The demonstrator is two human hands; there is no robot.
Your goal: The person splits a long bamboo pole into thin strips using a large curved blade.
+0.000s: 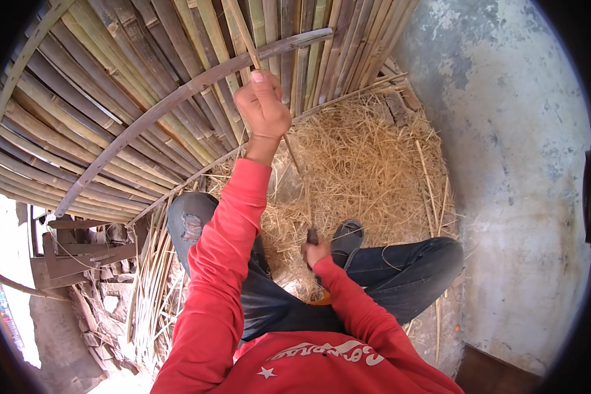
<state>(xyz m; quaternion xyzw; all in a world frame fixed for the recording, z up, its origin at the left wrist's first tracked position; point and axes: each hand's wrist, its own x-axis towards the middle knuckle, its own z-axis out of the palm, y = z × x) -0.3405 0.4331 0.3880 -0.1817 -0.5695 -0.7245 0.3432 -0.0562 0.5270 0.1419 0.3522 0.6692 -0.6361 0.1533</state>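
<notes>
My left hand (264,108) is raised in front of the bamboo wall, its fingers closed around a long thin bamboo strip (295,157). The strip slants from above the fist down to my other hand. Low between my legs, my right hand (317,252) is closed on a short dark tool (312,235); its kind is not clear. The strip's lower end meets this tool, and the exact contact is too small to tell. Pale shavings (354,157) cover the ground around and beyond my right hand.
A wall of bamboo poles (131,79) with a curved crosspiece (177,95) stands ahead and left. On the right rises a worn plaster wall (519,164). A bundle of thin strips (152,282) lies by my left knee. Loose strips (428,184) lie near the plaster wall.
</notes>
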